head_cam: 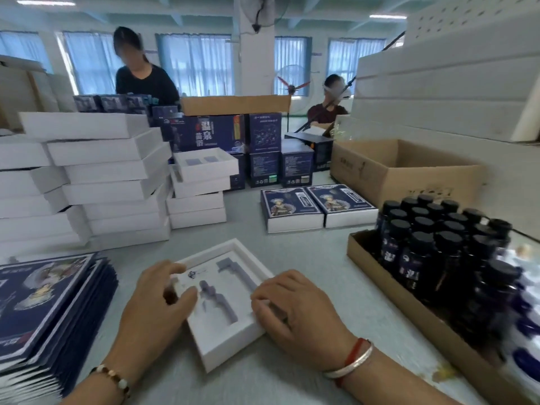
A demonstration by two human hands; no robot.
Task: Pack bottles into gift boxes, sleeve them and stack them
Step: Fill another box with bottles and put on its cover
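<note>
An open white gift box (230, 302) lies tilted on the grey table (306, 249), directly in front of the person, and both hands are on it. Its foam insert shows two grey bottle-shaped slots, both without bottles.

The left hand (159, 299) lies over the box's left edge, fingers loosely bent and spread, thumb reaching onto the insert; whether it pinches the rim or only rests there cannot be told. A small brown thing shows under the fingers, too blurred to identify. The right hand (295, 308) covers the box's right corner, fingers curled down over the rim and pressing on it.

Right of the box, a shallow cardboard tray (388, 285) holds dark bottles (432, 247) with black caps, standing upright and packed close. Behind the tray sits an open carton (409, 173).

Left of the box, touching the table edge, lies a fanned stack of flat dark-blue sleeves (49, 305) with a printed figure. Behind that, further left and back from the box, rise stacks of white boxes (111, 176), one topmost box open with its insert showing.

Straight behind the box, well apart from it, two sleeved boxes (318, 206) lie side by side, flat. Beyond them stand blue printed cartons (263, 147). Two other people (143, 74) work at the far side of the table.
</note>
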